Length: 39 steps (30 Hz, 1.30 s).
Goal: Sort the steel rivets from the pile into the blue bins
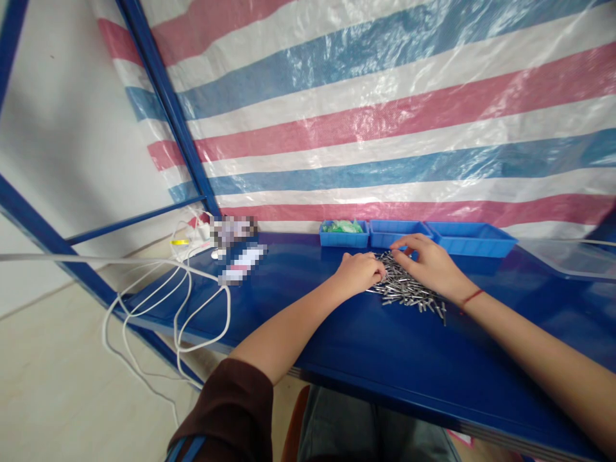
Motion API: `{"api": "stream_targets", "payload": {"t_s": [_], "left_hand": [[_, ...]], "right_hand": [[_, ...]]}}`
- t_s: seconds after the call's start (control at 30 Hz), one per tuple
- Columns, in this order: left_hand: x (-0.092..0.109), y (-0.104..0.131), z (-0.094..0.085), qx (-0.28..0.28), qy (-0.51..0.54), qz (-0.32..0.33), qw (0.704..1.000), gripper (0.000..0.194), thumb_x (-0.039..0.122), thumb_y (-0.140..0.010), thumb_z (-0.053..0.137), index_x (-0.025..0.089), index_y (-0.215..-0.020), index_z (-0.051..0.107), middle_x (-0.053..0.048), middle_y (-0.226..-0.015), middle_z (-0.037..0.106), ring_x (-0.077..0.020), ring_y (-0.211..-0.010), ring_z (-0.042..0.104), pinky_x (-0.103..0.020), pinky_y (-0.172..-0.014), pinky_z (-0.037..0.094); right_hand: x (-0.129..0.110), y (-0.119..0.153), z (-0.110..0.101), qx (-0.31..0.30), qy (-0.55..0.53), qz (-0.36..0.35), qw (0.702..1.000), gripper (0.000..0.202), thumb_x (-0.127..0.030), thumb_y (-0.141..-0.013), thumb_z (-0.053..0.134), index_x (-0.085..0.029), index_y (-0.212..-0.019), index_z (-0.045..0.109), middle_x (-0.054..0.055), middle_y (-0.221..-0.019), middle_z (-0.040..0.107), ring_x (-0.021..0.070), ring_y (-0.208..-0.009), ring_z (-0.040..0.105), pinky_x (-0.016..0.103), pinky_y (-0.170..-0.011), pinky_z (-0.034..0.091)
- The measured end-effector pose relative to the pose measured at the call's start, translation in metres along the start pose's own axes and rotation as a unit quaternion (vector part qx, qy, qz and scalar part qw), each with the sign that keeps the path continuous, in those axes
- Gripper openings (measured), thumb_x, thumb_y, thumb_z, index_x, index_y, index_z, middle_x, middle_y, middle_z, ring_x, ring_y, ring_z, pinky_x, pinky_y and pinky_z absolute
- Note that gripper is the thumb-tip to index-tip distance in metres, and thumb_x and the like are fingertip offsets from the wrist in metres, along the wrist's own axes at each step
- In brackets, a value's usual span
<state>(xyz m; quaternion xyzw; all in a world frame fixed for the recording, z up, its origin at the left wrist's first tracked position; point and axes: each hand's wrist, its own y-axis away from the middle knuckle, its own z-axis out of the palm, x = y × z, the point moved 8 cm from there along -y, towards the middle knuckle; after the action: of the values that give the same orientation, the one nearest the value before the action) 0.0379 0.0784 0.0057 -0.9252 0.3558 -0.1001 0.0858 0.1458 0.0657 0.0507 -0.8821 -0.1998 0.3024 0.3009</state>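
Observation:
A loose heap of slim silver metal rivets lies on the blue tabletop, with pins pointing in many directions. At its left edge rests my left hand, its fingers curled in against the rivets; whatever is inside them is hidden. My right hand arches over the heap's upper right side. Its thumb and index finger are bent toward each other with a gap between them, and I see nothing held there. The right hand's other fingers are mostly hidden.
Behind the heap stand a blue bin with green-and-white contents, a middle blue bin and a longer blue bin. A clear plastic lid or tray lies right. White cables hang over the left edge. Striped sheeting backs the table.

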Motion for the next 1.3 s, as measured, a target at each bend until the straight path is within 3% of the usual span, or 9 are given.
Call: {"api": "stream_targets", "payload": {"t_s": [0.5,0.67,0.77,0.87,0.97,1.1,1.2,1.3], "left_hand": [[0.006,0.003,0.0,0.017,-0.035,0.025,0.999,0.021,0.028,-0.09,0.046,0.027,-0.09,0.066,-0.001,-0.102,0.058,-0.0212,-0.098,0.054,-0.036,-0.08,0.036],[0.009,0.006,-0.013,0.071,-0.049,0.017,0.996,0.023,0.03,-0.093,0.04,0.02,-0.097,0.061,-0.006,-0.107,0.058,-0.0227,-0.102,0.052,-0.037,-0.083,0.038],[0.004,0.004,-0.018,0.112,0.054,-0.001,0.992,0.023,0.032,-0.094,0.039,0.02,-0.098,0.059,-0.004,-0.1,0.063,-0.0194,-0.096,0.056,-0.034,-0.083,0.04],[-0.008,0.0,-0.014,0.157,0.26,-0.029,0.952,0.018,0.031,-0.09,0.046,0.018,-0.093,0.058,-0.002,-0.09,0.066,-0.0145,-0.085,0.06,-0.027,-0.078,0.044],[-0.02,-0.002,-0.005,0.19,0.442,-0.067,0.874,0.015,0.03,-0.086,0.053,0.015,-0.088,0.055,-0.003,-0.082,0.067,-0.0123,-0.076,0.061,-0.025,-0.074,0.046],[-0.022,-0.002,-0.003,0.216,0.567,-0.089,0.79,0.015,0.029,-0.084,0.056,0.014,-0.084,0.052,-0.003,-0.076,0.066,-0.0097,-0.069,0.061,-0.024,-0.072,0.048],[-0.02,0.0,-0.004,0.202,0.591,-0.111,0.773,0.016,0.03,-0.084,0.057,0.014,-0.087,0.054,-0.003,-0.077,0.068,-0.0101,-0.068,0.062,-0.025,-0.072,0.048],[-0.015,-0.001,-0.001,0.155,0.586,-0.12,0.786,0.017,0.029,-0.085,0.055,0.013,-0.091,0.059,-0.006,-0.084,0.07,-0.0117,-0.07,0.063,-0.028,-0.075,0.049]], "right_hand": [[-0.002,0.002,0.005,-0.007,-0.005,-0.023,1.0,0.019,-0.032,-0.077,0.051,-0.02,-0.077,0.065,0.008,-0.087,0.067,0.0222,-0.082,0.062,0.037,-0.073,0.05],[-0.001,0.003,0.005,-0.005,-0.007,-0.018,1.0,0.02,-0.033,-0.077,0.051,-0.02,-0.077,0.066,0.008,-0.086,0.067,0.0217,-0.08,0.062,0.036,-0.073,0.05],[0.002,0.004,0.006,-0.004,-0.025,0.006,1.0,0.021,-0.034,-0.077,0.052,-0.02,-0.078,0.067,0.006,-0.086,0.068,0.0202,-0.074,0.062,0.035,-0.071,0.049],[0.005,0.005,0.012,-0.042,-0.108,0.052,0.992,0.024,-0.037,-0.077,0.052,-0.02,-0.082,0.068,0.004,-0.081,0.07,0.0188,-0.069,0.062,0.033,-0.067,0.049],[0.004,0.006,0.018,-0.087,-0.223,0.099,0.966,0.028,-0.041,-0.076,0.056,-0.018,-0.084,0.069,0.004,-0.072,0.069,0.017,-0.066,0.06,0.03,-0.062,0.047],[0.006,0.008,0.018,-0.081,-0.306,0.146,0.937,0.035,-0.049,-0.072,0.062,-0.016,-0.082,0.07,0.005,-0.074,0.069,0.0139,-0.062,0.056,0.025,-0.053,0.042],[0.007,0.008,0.016,-0.07,-0.317,0.154,0.933,0.039,-0.053,-0.068,0.065,-0.015,-0.076,0.07,0.006,-0.073,0.068,0.0128,-0.059,0.054,0.025,-0.052,0.041],[0.006,0.006,0.01,-0.048,-0.309,0.147,0.938,0.039,-0.054,-0.066,0.067,-0.016,-0.072,0.069,0.003,-0.066,0.067,0.0126,-0.056,0.053,0.027,-0.054,0.043]]}}
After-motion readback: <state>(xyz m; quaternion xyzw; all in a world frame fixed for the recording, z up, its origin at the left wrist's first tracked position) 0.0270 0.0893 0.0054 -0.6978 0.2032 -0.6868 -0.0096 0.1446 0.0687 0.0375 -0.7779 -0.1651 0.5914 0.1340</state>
